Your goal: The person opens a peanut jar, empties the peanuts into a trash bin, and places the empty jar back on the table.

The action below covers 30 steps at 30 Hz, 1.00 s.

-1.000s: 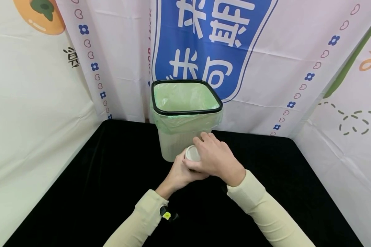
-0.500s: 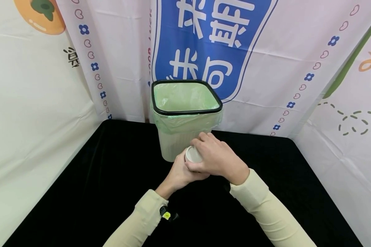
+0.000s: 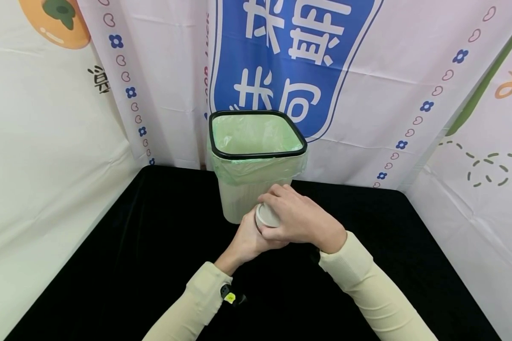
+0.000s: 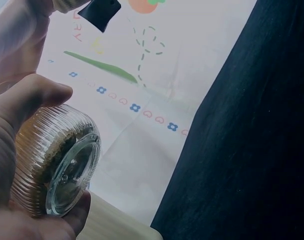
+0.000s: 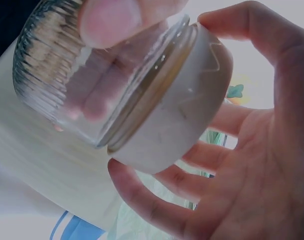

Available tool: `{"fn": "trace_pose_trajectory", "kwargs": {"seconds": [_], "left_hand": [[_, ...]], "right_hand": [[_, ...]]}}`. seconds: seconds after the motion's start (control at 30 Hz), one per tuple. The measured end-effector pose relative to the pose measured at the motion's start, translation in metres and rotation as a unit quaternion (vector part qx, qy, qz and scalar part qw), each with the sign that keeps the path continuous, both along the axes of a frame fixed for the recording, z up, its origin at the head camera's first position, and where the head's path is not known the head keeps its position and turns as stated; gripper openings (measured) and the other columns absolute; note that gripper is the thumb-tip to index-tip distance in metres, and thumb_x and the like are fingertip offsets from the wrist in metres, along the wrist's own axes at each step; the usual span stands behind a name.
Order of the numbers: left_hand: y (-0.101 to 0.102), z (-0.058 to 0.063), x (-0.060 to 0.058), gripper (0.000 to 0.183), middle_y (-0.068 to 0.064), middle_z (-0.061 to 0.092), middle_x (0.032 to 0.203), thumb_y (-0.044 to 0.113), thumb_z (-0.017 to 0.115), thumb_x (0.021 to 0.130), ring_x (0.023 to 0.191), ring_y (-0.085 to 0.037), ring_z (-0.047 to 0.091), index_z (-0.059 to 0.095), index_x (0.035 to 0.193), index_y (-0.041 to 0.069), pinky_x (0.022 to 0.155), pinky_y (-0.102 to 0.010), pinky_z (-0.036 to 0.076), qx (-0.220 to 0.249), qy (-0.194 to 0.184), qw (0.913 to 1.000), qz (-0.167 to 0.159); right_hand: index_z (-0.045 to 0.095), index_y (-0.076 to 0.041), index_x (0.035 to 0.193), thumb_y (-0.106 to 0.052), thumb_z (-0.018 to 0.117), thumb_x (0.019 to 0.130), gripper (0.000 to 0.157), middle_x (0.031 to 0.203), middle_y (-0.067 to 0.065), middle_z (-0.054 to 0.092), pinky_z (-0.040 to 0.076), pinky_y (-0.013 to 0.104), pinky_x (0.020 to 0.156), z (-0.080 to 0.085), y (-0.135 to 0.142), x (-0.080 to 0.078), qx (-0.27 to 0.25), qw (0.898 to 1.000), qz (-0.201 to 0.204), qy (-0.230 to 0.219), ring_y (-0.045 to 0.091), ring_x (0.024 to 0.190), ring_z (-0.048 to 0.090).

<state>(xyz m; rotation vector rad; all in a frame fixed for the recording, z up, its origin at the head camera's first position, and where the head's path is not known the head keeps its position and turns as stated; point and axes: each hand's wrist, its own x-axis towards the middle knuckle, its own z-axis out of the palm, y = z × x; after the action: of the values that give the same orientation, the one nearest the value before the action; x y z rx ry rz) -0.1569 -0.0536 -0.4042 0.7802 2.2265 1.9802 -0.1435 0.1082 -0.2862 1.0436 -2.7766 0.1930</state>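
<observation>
My left hand (image 3: 247,239) grips a ribbed clear glass jar (image 4: 54,150), thumb on one side and fingers round the other. Brownish matter shows inside near the jar's base in the left wrist view. A round off-white lid (image 3: 266,216) covers the jar's mouth, and my right hand (image 3: 303,219) holds it by the edge with thumb and curled fingers. From the right wrist, a seal ring shows between the lid (image 5: 176,110) and the glass; whether they are apart I cannot tell. The jar is held tilted, its body mostly hidden by my hands in the head view.
Just beyond my hands stands a pale trash bin (image 3: 234,201) with a black rim (image 3: 258,156) and a green liner bag (image 3: 256,170). A black cloth (image 3: 166,237) covers the table. Printed white curtains (image 3: 170,85) hang behind and at both sides.
My right hand has turned on the lid: its fingers have shifted left and its wrist to the right. The left hand and the bin have stayed in place.
</observation>
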Motion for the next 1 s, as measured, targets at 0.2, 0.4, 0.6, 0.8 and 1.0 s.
{"fn": "trace_pose_trajectory", "kwargs": {"seconds": [0.2, 0.4, 0.6, 0.8, 1.0], "left_hand": [[0.0, 0.0, 0.0, 0.093, -0.008, 0.056, 0.151, 0.017, 0.09, 0.082, 0.129, -0.027, 0.063, 0.038, 0.16, 0.017, 0.106, -0.047, 0.055, 0.01, -0.004, 0.9999, -0.005], [0.003, 0.001, 0.0, 0.088, -0.009, 0.06, 0.143, 0.021, 0.091, 0.081, 0.121, -0.027, 0.064, 0.045, 0.155, 0.015, 0.098, -0.044, 0.058, -0.011, -0.023, 0.9995, 0.016], [0.005, 0.001, 0.001, 0.081, -0.008, 0.06, 0.141, 0.021, 0.092, 0.081, 0.119, -0.025, 0.063, 0.05, 0.15, 0.014, 0.1, -0.043, 0.057, 0.004, -0.015, 0.9998, 0.015], [0.005, 0.001, 0.002, 0.08, -0.009, 0.059, 0.142, 0.02, 0.091, 0.081, 0.122, -0.025, 0.061, 0.05, 0.149, 0.012, 0.102, -0.044, 0.056, 0.002, -0.009, 0.9997, 0.021], [0.005, 0.001, 0.001, 0.083, -0.008, 0.058, 0.145, 0.017, 0.09, 0.082, 0.124, -0.027, 0.062, 0.047, 0.153, 0.015, 0.102, -0.046, 0.057, -0.005, -0.02, 0.9996, 0.017]], "right_hand": [[0.067, -0.018, 0.138, -0.051, 0.076, 0.085, 0.063, 0.128, 0.002, 0.066, 0.06, 0.039, 0.078, 0.003, 0.002, 0.0, 0.011, 1.0, 0.0, -0.005, 0.022, 0.108, 0.062], [0.069, -0.018, 0.133, -0.068, 0.071, 0.087, 0.069, 0.122, 0.004, 0.067, 0.061, 0.043, 0.071, 0.005, -0.001, 0.006, 0.007, 0.998, -0.044, 0.05, 0.024, 0.101, 0.065], [0.071, -0.014, 0.119, -0.075, 0.058, 0.095, 0.067, 0.107, 0.01, 0.066, 0.058, 0.047, 0.06, 0.006, -0.006, 0.014, 0.033, 0.989, -0.119, 0.081, 0.029, 0.089, 0.065], [0.073, -0.013, 0.115, -0.079, 0.053, 0.095, 0.072, 0.108, 0.013, 0.067, 0.059, 0.05, 0.061, 0.005, -0.013, 0.018, 0.053, 0.981, -0.169, 0.078, 0.033, 0.092, 0.068], [0.073, -0.008, 0.113, -0.08, 0.053, 0.094, 0.077, 0.108, 0.016, 0.067, 0.06, 0.051, 0.063, 0.001, -0.019, 0.019, 0.071, 0.978, -0.18, 0.076, 0.035, 0.094, 0.067]]}}
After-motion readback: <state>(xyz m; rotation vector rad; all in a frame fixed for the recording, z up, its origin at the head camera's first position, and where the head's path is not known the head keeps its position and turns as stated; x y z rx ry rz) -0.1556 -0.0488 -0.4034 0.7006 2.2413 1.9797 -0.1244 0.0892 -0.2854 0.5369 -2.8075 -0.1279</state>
